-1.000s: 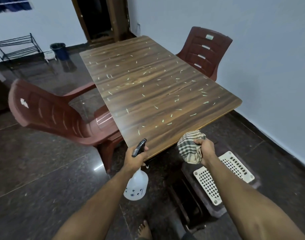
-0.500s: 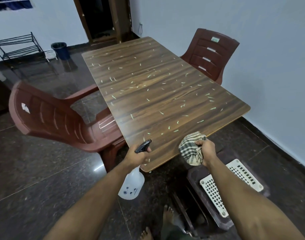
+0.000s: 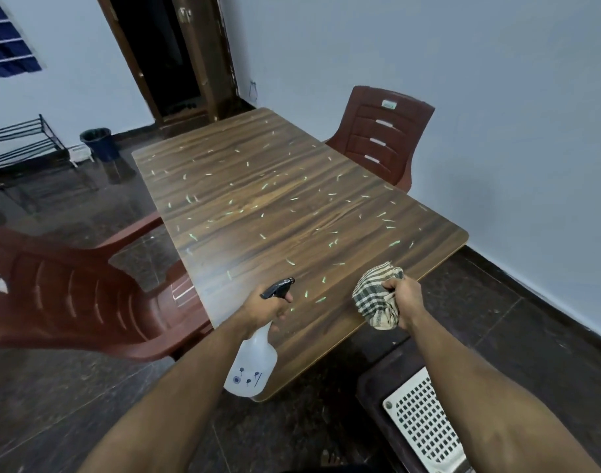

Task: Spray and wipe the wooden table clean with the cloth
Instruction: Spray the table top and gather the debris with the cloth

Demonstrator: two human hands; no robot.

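Observation:
The wooden table stretches away from me, strewn with several small pale green scraps. My left hand grips the neck of a translucent white spray bottle with a black trigger head, held over the table's near left corner, nozzle pointing over the top. My right hand holds a bunched checked cloth just above the near right edge of the table.
A maroon plastic chair stands at the table's left side, another maroon chair at the far right by the wall. A dark stool with a white perforated seat is near my right arm. A metal rack and dark bin stand far left.
I have come closer to the table. Both hands moved forward, so the spray bottle and the cloth are now over the near end of the tabletop.

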